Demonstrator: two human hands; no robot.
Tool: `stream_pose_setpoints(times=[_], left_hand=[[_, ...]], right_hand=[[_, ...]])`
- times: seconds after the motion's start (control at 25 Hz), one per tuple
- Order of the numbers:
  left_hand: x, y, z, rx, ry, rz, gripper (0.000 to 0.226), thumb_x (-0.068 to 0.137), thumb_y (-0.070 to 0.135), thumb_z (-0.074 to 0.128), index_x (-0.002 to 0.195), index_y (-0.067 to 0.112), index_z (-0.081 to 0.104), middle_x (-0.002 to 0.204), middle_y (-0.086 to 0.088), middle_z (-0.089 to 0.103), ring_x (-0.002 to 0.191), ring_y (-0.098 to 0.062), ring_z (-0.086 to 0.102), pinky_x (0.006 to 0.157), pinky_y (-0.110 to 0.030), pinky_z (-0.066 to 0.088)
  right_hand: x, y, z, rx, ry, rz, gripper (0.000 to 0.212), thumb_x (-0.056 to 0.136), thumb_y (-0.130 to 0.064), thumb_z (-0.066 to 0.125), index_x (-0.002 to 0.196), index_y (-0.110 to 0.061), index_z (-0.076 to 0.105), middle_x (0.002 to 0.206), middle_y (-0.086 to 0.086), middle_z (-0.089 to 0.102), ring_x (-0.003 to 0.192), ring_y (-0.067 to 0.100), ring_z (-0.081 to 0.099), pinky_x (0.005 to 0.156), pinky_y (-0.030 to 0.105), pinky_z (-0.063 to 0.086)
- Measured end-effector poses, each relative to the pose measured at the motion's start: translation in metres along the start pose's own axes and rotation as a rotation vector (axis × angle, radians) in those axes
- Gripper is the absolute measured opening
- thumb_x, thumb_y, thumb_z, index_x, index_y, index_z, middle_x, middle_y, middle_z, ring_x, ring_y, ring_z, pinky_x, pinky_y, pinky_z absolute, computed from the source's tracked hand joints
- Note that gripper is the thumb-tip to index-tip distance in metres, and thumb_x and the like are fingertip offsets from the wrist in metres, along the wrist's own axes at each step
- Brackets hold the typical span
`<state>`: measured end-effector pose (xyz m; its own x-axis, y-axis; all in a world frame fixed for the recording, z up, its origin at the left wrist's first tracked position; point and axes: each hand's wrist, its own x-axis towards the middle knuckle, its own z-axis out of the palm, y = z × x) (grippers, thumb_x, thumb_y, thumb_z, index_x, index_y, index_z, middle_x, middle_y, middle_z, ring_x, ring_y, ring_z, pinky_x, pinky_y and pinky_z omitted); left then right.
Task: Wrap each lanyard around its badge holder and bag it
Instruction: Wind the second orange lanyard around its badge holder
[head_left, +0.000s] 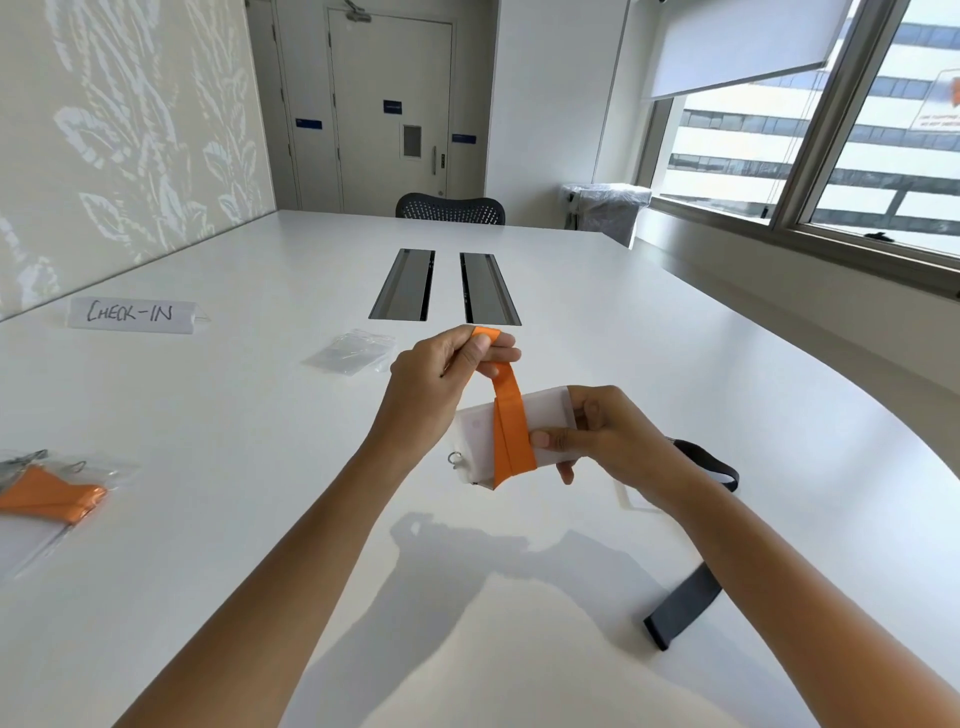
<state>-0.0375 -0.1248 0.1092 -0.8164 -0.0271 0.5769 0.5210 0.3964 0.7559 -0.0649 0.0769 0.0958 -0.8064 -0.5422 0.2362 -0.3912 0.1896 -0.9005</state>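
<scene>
Above the white table (208, 519) my right hand (608, 441) grips a frosted badge holder (475, 441) by its right end, thumb pressing on the orange lanyard (511, 426) wound around its middle. My left hand (441, 379) pinches the lanyard's free loop end and holds it taut above the holder. A small metal ring hangs at the holder's lower left corner. A stack of clear bags (350, 353) lies further back on the table. At the far left a bagged orange lanyard (47, 499) rests near the edge.
A dark grey lanyard (685, 608) with its badge holder lies on the table under my right forearm. A folded "CHECK-IN" sign (132, 314) stands at the back left. Two cable hatches (441, 286) sit mid-table, a chair (449, 209) at the far end.
</scene>
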Motion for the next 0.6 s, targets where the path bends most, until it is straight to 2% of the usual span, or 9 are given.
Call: stream_pose_setpoints(times=[0.12,0.16,0.24,0.36,0.44,0.52,0.6], left_hand=[[-0.002,-0.009,0.003,0.106,-0.071,-0.028,0.025,0.102,0.026,0.042,0.106,0.028,0.067,0.097,0.021,0.073,0.1,0.007,0.063,0.102,-0.035,0.042],[-0.001,-0.013,0.003,0.111,-0.11,-0.036,0.025,0.102,0.026,0.042,0.107,0.03,0.066,0.1,0.022,0.072,0.105,0.007,0.061,0.104,-0.038,0.041],[0.003,-0.018,0.0,-0.042,-0.213,-0.077,0.025,0.103,0.022,0.042,0.112,0.028,0.065,0.108,0.014,0.072,0.112,-0.002,0.061,0.104,-0.04,0.042],[0.004,-0.027,-0.009,-0.266,-0.341,-0.159,0.027,0.103,0.019,0.041,0.115,0.026,0.064,0.114,0.011,0.07,0.112,-0.005,0.062,0.092,-0.023,0.049],[-0.003,-0.035,-0.011,-0.284,-0.347,-0.203,0.028,0.099,0.012,0.043,0.103,0.024,0.068,0.1,0.015,0.072,0.096,0.0,0.064,0.081,-0.015,0.049],[-0.01,-0.041,-0.007,-0.229,-0.33,-0.256,0.025,0.091,0.006,0.048,0.08,0.02,0.065,0.074,0.014,0.066,0.07,-0.001,0.058,0.071,-0.018,0.044],[-0.016,-0.045,0.002,-0.194,-0.31,-0.287,0.025,0.088,0.0,0.057,0.076,0.02,0.066,0.067,0.015,0.068,0.066,0.003,0.059,0.07,-0.015,0.046]], right_hand=[[-0.001,-0.004,0.0,0.076,0.033,0.002,0.015,0.085,0.005,0.066,0.097,0.012,0.064,0.076,0.016,0.061,0.05,0.023,0.053,0.049,0.029,0.049],[-0.001,-0.005,-0.002,0.092,0.041,0.005,0.016,0.085,0.005,0.066,0.099,0.013,0.063,0.077,0.017,0.061,0.051,0.024,0.053,0.048,0.029,0.049],[-0.002,-0.006,-0.004,0.104,0.04,0.014,0.017,0.085,0.005,0.066,0.1,0.012,0.064,0.077,0.017,0.062,0.051,0.026,0.052,0.048,0.029,0.049],[-0.004,-0.006,-0.004,0.144,0.005,0.033,0.016,0.084,0.003,0.066,0.099,0.009,0.065,0.079,0.018,0.064,0.057,0.03,0.052,0.05,0.029,0.049],[-0.005,-0.008,-0.003,0.218,-0.027,0.024,0.023,0.083,-0.001,0.067,0.102,0.012,0.064,0.084,0.02,0.064,0.066,0.033,0.052,0.052,0.03,0.05],[-0.004,-0.011,-0.007,0.284,-0.026,-0.003,0.028,0.08,-0.007,0.069,0.101,0.012,0.065,0.086,0.021,0.065,0.071,0.034,0.052,0.053,0.03,0.049],[-0.004,-0.015,-0.013,0.3,0.003,-0.03,0.027,0.079,-0.01,0.07,0.097,0.009,0.067,0.084,0.019,0.065,0.069,0.03,0.053,0.053,0.029,0.049]])
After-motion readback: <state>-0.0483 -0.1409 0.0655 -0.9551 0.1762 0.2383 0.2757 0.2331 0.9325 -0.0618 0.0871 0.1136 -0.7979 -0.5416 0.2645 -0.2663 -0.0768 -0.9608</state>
